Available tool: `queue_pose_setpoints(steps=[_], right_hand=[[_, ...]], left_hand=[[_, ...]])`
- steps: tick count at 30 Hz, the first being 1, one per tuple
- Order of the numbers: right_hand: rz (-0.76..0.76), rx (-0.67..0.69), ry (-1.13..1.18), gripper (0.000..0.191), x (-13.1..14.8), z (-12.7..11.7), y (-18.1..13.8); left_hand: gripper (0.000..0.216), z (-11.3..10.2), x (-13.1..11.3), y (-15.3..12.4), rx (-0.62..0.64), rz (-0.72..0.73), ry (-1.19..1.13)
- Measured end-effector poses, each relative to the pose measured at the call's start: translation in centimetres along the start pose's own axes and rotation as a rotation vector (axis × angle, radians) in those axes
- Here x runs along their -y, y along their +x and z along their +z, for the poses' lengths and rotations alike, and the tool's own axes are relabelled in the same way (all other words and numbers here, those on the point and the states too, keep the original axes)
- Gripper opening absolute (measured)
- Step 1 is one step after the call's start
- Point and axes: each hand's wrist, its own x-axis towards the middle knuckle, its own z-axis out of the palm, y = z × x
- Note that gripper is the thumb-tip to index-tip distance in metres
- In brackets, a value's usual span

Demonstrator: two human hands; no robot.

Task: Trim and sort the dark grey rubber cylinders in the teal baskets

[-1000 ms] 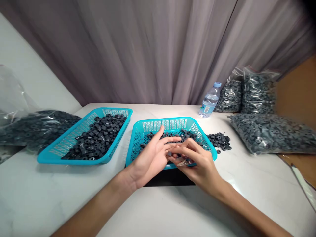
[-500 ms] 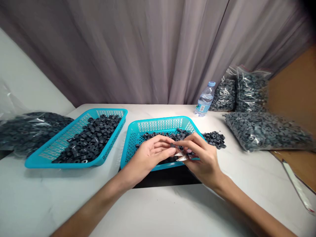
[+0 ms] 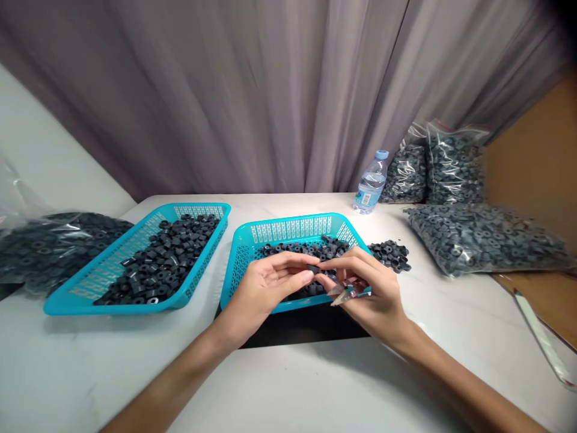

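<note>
My left hand [image 3: 276, 281] pinches a small dark grey part [image 3: 312, 269] between thumb and fingers, above the front of the middle blue basket [image 3: 288, 227]. My right hand [image 3: 372, 282] meets it from the right, its index fingertip touching the part. Tucked in the right hand is a small two-bladed pair of snips [image 3: 341, 295], its metal tips pointing left and a little pinkish handle showing. Most of the handle is hidden by the fingers. Under the hands, the basket holds many similar dark parts [image 3: 311, 246], several of them with a round hole.
A second blue basket [image 3: 76, 302] of dark parts stands left, beside a filled clear bag [image 3: 67, 240]. Loose parts [image 3: 390, 255] lie right of the middle basket. Behind them stand a water bottle [image 3: 372, 183] and filled bags [image 3: 482, 237]. A white-handled long tool [image 3: 541, 337] lies far right.
The snips have tilted further downward in my right hand, with more of them showing. The small part between the fingertips has turned and shows more clearly. The view has shifted slightly.
</note>
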Motion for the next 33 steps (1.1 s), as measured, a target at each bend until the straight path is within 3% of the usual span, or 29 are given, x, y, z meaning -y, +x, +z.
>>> queue_pose_setpoints(steps=[6, 21, 28, 33], right_hand=[[0.087, -0.005, 0.058, 0.005, 0.0, 0.2, -0.2], [0.115, -0.01, 0.13, 0.011, 0.8, -0.6, 0.5], [0.122, 0.184, 0.205, 0.011, 0.7, -1.5, 1.3], [0.195, 0.245, 0.171, 0.013, 1.0, -1.2, 1.3]], left_hand=[[0.023, 0.0, -0.2, 0.0, 0.014, -0.04, -0.037], [0.021, -0.2, -0.2, -0.1, 0.012, -0.021, -0.004], [0.019, 0.1, -0.1, -0.2, 0.062, -0.024, -0.016], [0.017, 0.0, 0.0, 0.0, 0.043, -0.009, 0.044]])
